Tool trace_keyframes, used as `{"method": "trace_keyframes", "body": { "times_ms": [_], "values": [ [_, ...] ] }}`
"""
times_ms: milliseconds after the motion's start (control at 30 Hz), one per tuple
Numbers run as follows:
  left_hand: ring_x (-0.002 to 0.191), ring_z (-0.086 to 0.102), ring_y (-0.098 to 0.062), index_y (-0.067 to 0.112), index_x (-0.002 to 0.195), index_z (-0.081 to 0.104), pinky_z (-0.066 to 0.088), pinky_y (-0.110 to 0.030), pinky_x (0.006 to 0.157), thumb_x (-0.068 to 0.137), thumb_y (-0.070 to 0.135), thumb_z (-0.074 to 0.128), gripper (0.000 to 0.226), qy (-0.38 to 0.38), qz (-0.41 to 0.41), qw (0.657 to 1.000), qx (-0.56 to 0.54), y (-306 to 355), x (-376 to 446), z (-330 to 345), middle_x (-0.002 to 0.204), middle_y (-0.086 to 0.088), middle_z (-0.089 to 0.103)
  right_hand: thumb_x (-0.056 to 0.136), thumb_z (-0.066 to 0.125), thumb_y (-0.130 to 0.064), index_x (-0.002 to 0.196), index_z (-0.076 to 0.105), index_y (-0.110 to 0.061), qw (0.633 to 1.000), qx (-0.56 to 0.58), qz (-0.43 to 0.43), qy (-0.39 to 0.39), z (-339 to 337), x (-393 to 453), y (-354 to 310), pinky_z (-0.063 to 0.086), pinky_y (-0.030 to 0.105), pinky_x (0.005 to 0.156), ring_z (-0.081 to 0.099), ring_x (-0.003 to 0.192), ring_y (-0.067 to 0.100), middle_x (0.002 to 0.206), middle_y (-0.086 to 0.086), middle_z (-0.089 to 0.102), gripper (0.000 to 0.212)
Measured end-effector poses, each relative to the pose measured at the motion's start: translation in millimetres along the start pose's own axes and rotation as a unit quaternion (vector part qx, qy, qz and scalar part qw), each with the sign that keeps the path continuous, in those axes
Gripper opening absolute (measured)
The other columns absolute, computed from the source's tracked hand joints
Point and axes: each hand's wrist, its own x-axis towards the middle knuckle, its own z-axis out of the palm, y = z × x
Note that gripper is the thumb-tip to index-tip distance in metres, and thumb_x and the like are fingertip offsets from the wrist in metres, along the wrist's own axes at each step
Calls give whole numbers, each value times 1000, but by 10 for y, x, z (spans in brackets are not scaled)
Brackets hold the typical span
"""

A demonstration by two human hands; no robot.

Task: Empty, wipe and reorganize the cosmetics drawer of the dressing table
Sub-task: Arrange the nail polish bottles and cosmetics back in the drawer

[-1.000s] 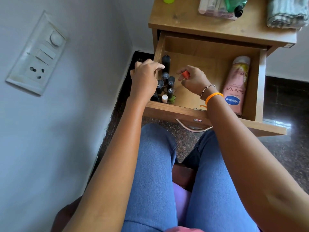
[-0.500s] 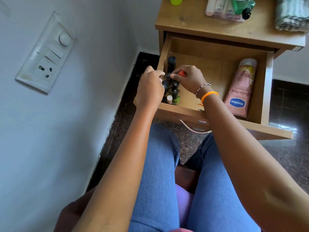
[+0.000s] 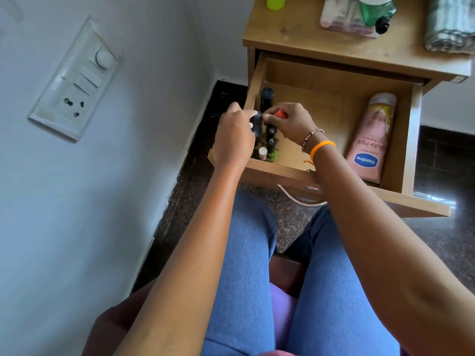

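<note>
The wooden drawer (image 3: 334, 80) of the dressing table stands pulled out. Along its left wall stand several small nail polish bottles (image 3: 271, 145) with black caps and a taller black tube (image 3: 266, 97). My left hand (image 3: 232, 140) grips a black-capped bottle (image 3: 257, 119) at the left wall. My right hand (image 3: 293, 122) pinches a small red-orange bottle (image 3: 280, 114) right beside the row. A pink Vaseline lotion bottle (image 3: 370, 140) lies flat along the drawer's right side.
On the table top (image 3: 295, 29) sit a green bottle (image 3: 376, 9), a clear pouch of cosmetics (image 3: 336, 16), a lime-green cup (image 3: 275, 1) and a folded cloth (image 3: 449, 24). A white wall with a switch plate (image 3: 74, 78) is on the left. My knees sit below the drawer handle (image 3: 298, 199).
My right hand has moved left with the red-orange bottle, from the drawer's middle to the row of bottles. My left hand has closed on a black-capped bottle there.
</note>
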Motion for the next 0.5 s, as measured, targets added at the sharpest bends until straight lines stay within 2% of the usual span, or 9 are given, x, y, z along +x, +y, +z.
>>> {"method": "trace_keyframes", "body": {
  "times_ms": [100, 233, 367, 500],
  "values": [
    [99, 61, -11, 15, 124, 61, 54, -26, 72, 93, -4, 44, 40, -2, -1, 1000, 3, -15, 9, 21, 117, -3, 55, 91, 58, -28, 104, 66, -12, 999, 30, 20, 3, -12, 9, 34, 40, 15, 59, 46, 68, 3, 77, -13, 51, 23],
    [100, 61, -13, 18, 125, 61, 57, -31, 71, 93, -5, 45, 43, -4, 5, 1000, 14, -19, 12, 44, 117, -3, 55, 91, 58, -28, 104, 66, -12, 999, 31, 21, -18, -24, 22, 42, 41, 15, 59, 46, 67, 3, 77, -14, 50, 22],
    [104, 58, -16, 20, 131, 56, 58, -34, 70, 91, -7, 49, 48, -19, 14, 999, 30, -28, 20, 55, 119, -2, 52, 91, 57, -28, 107, 66, -13, 999, 31, 23, -17, -15, 30, 44, 40, 15, 59, 45, 67, 2, 89, -5, 55, 23],
    [105, 57, -17, 21, 132, 55, 57, -34, 68, 90, -8, 50, 51, -27, 18, 999, 40, -26, 14, 59, 119, -2, 51, 92, 57, -27, 108, 65, -13, 998, 55, 38, -8, -46, 16, 41, 45, 17, 61, 52, 81, 11, 95, -2, 57, 23]
  ]
}}
